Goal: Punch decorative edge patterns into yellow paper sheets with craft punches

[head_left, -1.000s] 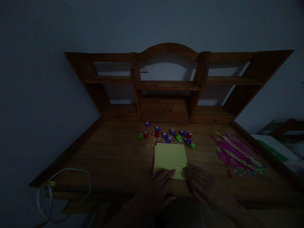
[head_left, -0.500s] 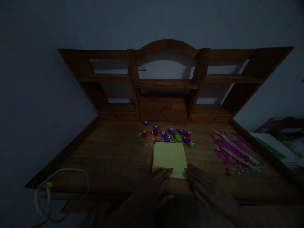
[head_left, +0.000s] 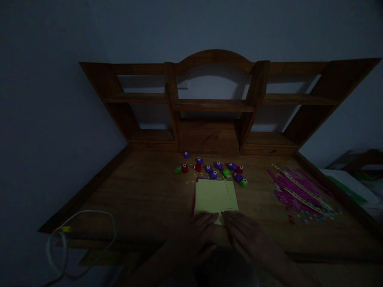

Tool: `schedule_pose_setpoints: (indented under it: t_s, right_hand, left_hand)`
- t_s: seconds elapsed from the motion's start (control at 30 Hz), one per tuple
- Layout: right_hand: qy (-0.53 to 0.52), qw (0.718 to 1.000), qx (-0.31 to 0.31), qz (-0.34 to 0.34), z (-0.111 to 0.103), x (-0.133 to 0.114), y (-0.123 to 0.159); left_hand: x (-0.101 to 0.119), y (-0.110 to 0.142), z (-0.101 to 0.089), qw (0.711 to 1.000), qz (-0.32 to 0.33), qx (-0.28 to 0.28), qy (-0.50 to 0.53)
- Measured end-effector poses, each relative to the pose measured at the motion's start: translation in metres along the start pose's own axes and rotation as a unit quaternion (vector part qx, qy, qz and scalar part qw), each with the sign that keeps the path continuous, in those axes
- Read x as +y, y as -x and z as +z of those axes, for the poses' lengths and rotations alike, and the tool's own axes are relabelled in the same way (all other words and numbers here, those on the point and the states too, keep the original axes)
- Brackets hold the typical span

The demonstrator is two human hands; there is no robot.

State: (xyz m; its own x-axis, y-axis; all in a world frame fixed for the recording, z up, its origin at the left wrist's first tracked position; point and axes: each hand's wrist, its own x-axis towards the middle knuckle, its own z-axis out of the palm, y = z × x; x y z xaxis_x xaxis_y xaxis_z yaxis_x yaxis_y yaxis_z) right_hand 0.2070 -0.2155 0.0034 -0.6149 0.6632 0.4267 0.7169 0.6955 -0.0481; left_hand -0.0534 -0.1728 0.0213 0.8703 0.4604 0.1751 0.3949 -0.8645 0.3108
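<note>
A stack of yellow paper [head_left: 214,195] lies on the desk near its front edge, with red and blue sheets showing at its left and top edges. A row of small punched holes runs down its right part, and a fold or strip crosses its lower edge. My left hand [head_left: 199,233] rests on the lower left of the paper, fingers stretched out. Flat on the lower right lies my right hand [head_left: 247,235], its fingertips close to those of the left. Behind the paper stand several small craft punches [head_left: 213,174] in purple, red and green with white round tops.
Magenta paper scraps [head_left: 291,189] with punched yellow strips [head_left: 299,195] and colored bits lie at the right. A wooden shelf unit [head_left: 214,105] backs the desk [head_left: 149,191]. A white cable [head_left: 113,227] loops at the front left. The room is dim.
My right hand has slid left along the paper's lower edge, toward my left hand. The left hand stays nearly in place. The whole view has shifted slightly.
</note>
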Motion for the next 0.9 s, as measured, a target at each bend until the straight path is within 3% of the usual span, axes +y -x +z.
schedule_pose_setpoints:
  t_s: [0.43,0.67,0.9]
  right_hand:
    - [0.052,0.998,0.0,-0.032,0.0,0.005,0.009]
    - [0.061,0.998,0.018,-0.014,-0.005,0.011,0.023]
    - [0.077,0.996,0.038,-0.006,-0.01,0.006,0.022]
  left_hand:
    - [-0.015,0.043,-0.004,0.998,-0.041,-0.001,-0.046]
    - [-0.017,0.06,0.004,0.994,-0.06,0.026,-0.084]
    - [-0.013,0.072,-0.006,0.986,-0.088,0.051,-0.131]
